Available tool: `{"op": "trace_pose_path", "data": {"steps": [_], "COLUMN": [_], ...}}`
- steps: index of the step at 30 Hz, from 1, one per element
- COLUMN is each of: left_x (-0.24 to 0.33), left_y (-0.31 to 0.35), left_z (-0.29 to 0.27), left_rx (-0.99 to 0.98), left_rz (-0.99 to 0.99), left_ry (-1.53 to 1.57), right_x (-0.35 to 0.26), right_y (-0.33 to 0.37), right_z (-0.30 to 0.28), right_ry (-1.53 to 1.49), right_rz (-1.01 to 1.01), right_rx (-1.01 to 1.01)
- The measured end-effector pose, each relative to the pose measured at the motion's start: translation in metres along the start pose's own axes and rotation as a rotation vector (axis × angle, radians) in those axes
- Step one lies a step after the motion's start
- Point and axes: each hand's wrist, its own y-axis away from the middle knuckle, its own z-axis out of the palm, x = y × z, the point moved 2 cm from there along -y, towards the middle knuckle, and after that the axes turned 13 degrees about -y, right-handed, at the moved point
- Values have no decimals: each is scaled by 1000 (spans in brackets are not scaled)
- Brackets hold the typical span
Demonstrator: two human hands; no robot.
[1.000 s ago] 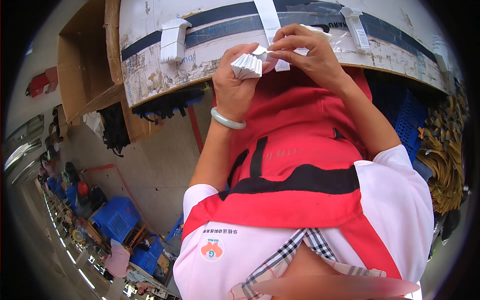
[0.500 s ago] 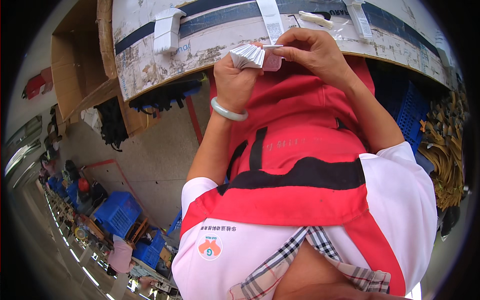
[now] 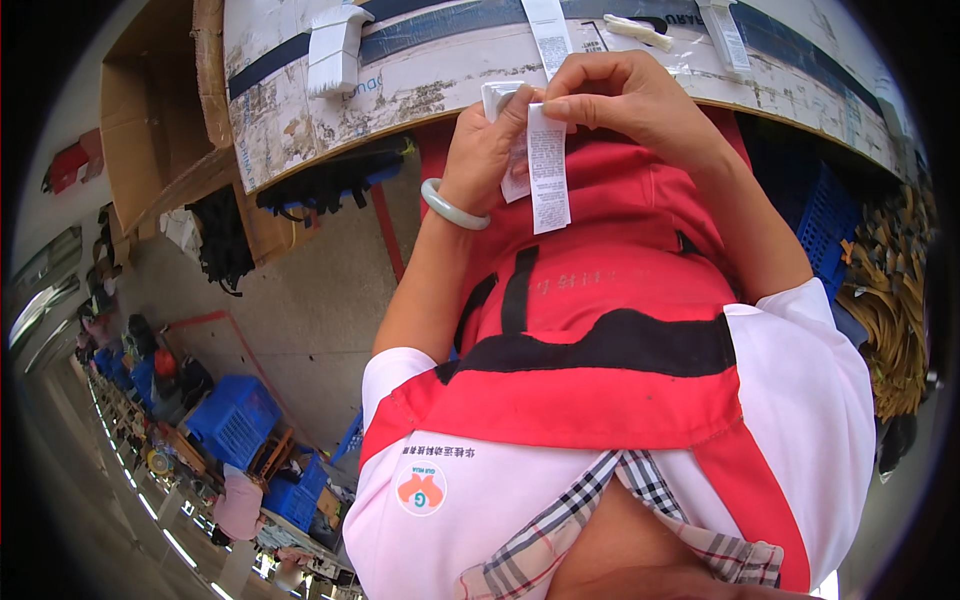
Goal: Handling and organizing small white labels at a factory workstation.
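Note:
My left hand (image 3: 478, 150), with a pale bangle at its wrist, is closed round a stack of white labels (image 3: 500, 92). Part of the stack is hidden behind the fingers. Close beside it, my right hand (image 3: 635, 108) pinches the top end of a white printed label (image 3: 549, 175) between thumb and fingertips. That label hangs down in front of my red apron (image 3: 600, 210), its lines of small print showing. Both hands are just off the table's near edge, almost touching each other.
On the worn, cardboard-covered table (image 3: 420, 100) lie a folded white label bundle (image 3: 335, 55), a printed label strip (image 3: 548, 38), a twisted off-white cord (image 3: 638, 33) and another label bundle (image 3: 725, 38). An open carton (image 3: 160, 120) stands left; a blue crate (image 3: 828, 225) and brown straps (image 3: 885, 310) are right.
The fanned stack in my left hand has turned and now looks flatter. The label in my right hand, edge-on before, now hangs down with its print showing.

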Motion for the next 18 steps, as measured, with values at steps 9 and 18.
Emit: {"op": "trace_pose_path", "data": {"steps": [9,18], "left_x": [-9,7], "left_y": [-5,-10], "left_z": [6,-5], "left_rx": [-50,367], "left_rz": [-27,247], "left_ry": [70,-445], "right_x": [11,21], "right_y": [-35,-38], "right_z": [-44,-46], "right_ry": [873,729], "right_rz": [-569,-543], "right_rx": [351,285]}}
